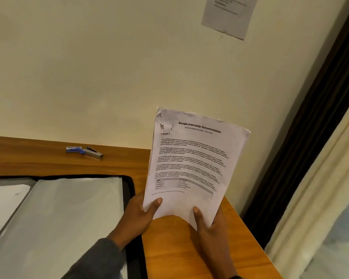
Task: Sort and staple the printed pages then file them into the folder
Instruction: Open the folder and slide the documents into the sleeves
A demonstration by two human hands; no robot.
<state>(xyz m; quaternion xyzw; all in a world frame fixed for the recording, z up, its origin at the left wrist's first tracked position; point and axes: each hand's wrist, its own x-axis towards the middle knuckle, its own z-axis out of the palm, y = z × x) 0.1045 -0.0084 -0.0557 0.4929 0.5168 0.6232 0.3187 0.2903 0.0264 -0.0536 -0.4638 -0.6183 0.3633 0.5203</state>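
Observation:
A stack of printed pages (191,162), headed "Sample Internship Documentation", stands upright above the desk's right end, its top-left corner crumpled. My left hand (139,214) grips the bottom-left edge, thumb on the front. At the bottom-right corner my right hand (209,220) pinches the sheets the same way. An open black folder (132,190) with clear plastic sleeves lies flat on the left. A stapler (93,153) with a small blue staple box (74,149) beside it lies farther back on the desk.
The wooden desk (179,248) meets a cream wall behind. A printed notice (229,15) is stuck to the wall at upper right. A dark frame (310,137) and pale curtain (320,198) stand off the desk's right edge.

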